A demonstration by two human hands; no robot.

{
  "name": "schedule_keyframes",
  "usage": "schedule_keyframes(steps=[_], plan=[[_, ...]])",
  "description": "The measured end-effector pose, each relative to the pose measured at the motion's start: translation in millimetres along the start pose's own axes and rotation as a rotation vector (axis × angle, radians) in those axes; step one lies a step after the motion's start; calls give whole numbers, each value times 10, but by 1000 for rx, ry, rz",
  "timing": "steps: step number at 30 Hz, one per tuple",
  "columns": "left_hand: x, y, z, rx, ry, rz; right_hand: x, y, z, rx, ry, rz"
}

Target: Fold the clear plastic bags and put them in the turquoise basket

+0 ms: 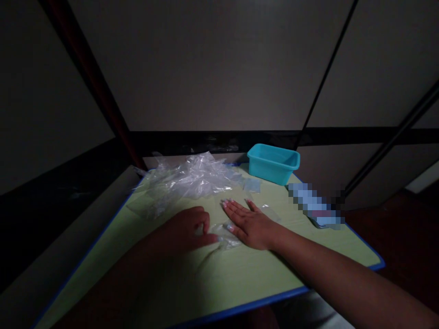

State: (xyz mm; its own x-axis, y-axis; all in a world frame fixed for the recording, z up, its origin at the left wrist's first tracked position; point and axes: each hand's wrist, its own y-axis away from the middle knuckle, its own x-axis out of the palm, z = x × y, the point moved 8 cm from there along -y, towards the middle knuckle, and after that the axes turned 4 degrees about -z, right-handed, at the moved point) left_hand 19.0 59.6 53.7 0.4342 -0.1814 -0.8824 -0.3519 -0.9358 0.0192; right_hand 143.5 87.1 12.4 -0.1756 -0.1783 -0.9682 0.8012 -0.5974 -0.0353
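Observation:
On the table lies a clear plastic bag (228, 241), thin and wrinkled. My right hand (249, 225) rests flat across it, fingers stretched out and pressing down. At the bag's left end, my left hand (192, 228) has its fingers curled, with the plastic showing between thumb and forefinger. The left fingertips are partly in shadow. Just beyond the hands spreads a heap of clear plastic bags (202, 176), loose and crumpled. Another flat clear piece of plastic (270, 213) lies to the right of my right hand.
A turquoise plastic basin (269, 172) stands at the back right of the pale green table (260, 274), which has a blue edge. A small bluish packet (252, 185) lies before the basin. A blurred-out flat object (315, 205) sits at the right edge. Wall panels (219, 68) rise behind.

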Motion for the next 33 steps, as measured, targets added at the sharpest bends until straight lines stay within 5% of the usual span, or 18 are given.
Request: schedule_keyframes(steps=[3,14,19,33], plan=[[115,121,-195,69,-3,91,7,-7,-5,4,0,1],[285,242,-352,101,-138,105,-15,-3,-3,9,11,3],[212,191,-276,96,-71,72,-19,1,-1,10,23,-5],[97,175,-28,-28,72,247,-7,6,3,-25,34,20]])
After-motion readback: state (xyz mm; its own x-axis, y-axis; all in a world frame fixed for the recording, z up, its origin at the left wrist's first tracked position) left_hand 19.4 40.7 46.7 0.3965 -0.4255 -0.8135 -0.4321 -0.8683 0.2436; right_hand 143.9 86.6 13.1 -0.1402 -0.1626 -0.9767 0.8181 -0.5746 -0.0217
